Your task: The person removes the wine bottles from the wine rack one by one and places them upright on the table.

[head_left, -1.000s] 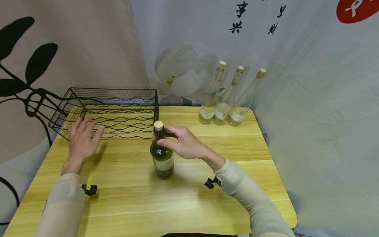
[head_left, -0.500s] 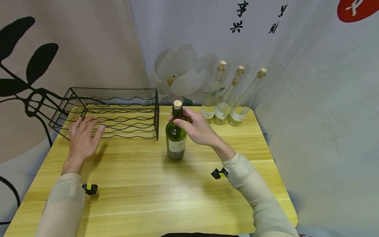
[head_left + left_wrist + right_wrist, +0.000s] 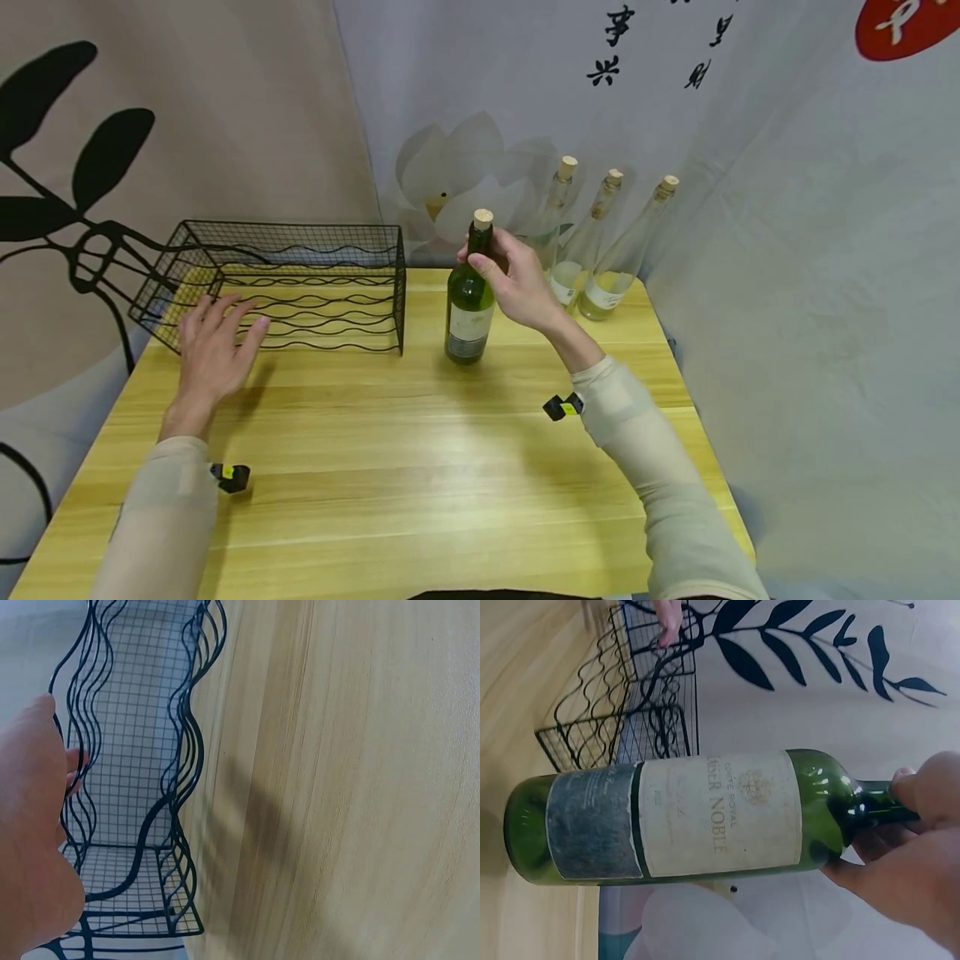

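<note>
My right hand (image 3: 521,283) grips the neck of a green wine bottle (image 3: 469,312), corked and with a pale label. The bottle is upright, right of the black wire wine rack (image 3: 322,327); whether its base touches the table cannot be told. The right wrist view shows the bottle (image 3: 720,814) lengthwise, thumb and fingers around its neck. My left hand (image 3: 213,350) rests on the rack's left front, fingers spread and relaxed. In the left wrist view its fingertips show behind the wavy wires of the rack (image 3: 184,750). Behind my right hand stand three clear corked bottles, one partly hidden (image 3: 611,287).
The wooden table (image 3: 420,475) has its right edge near the grey curtain (image 3: 825,292). A black metal leaf ornament (image 3: 112,162) reaches over the rack from the left. A hanging cloth with a flower print (image 3: 480,167) is at the back.
My right hand has carried the green wine bottle from the rack's front right corner backward and to the right, toward the clear bottles. My left hand has stayed on the rack.
</note>
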Available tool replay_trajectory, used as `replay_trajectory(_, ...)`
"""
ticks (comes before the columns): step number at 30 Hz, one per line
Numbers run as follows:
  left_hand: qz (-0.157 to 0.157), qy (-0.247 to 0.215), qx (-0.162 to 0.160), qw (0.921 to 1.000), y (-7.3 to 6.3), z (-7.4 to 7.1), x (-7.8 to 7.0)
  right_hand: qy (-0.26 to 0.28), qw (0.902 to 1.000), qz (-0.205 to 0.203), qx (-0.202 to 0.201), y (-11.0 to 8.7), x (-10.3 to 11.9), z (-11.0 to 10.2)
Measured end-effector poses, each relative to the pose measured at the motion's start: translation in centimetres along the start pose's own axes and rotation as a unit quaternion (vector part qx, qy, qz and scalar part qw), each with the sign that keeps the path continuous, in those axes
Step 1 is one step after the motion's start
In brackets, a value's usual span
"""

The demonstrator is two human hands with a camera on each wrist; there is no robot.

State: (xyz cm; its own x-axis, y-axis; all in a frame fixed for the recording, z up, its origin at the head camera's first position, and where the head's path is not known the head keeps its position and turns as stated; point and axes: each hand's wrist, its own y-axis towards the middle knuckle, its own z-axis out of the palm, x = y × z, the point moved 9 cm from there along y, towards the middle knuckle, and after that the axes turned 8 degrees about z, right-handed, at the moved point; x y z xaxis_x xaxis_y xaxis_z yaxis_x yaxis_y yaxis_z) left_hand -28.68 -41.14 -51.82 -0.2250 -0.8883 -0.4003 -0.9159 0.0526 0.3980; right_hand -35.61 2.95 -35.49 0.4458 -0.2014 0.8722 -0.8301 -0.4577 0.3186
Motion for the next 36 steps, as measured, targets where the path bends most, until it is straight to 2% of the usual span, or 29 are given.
replay_trajectory(12,-0.008,0.005,0.006,0.9999,0.0,0.0,0.0,-0.011,0.9961,0.060,-0.065,3.8,-3.0,-2.5)
replay_trajectory(19,-0.004,0.005,0.008,0.9999,0.1,-0.1,0.0,-0.041,0.9900,0.103,-0.088,5.0,-5.4,-3.3)
replay_trajectory(28,-0.003,0.006,0.008,0.9999,0.2,-0.2,-0.2,-0.037,0.9865,0.116,-0.109,6.0,-7.1,-4.2)
replay_trajectory(36,0.005,0.002,-0.007,1.0000,0.1,-0.3,-0.4,-0.067,0.9832,0.117,-0.123,6.5,-8.0,-4.6)
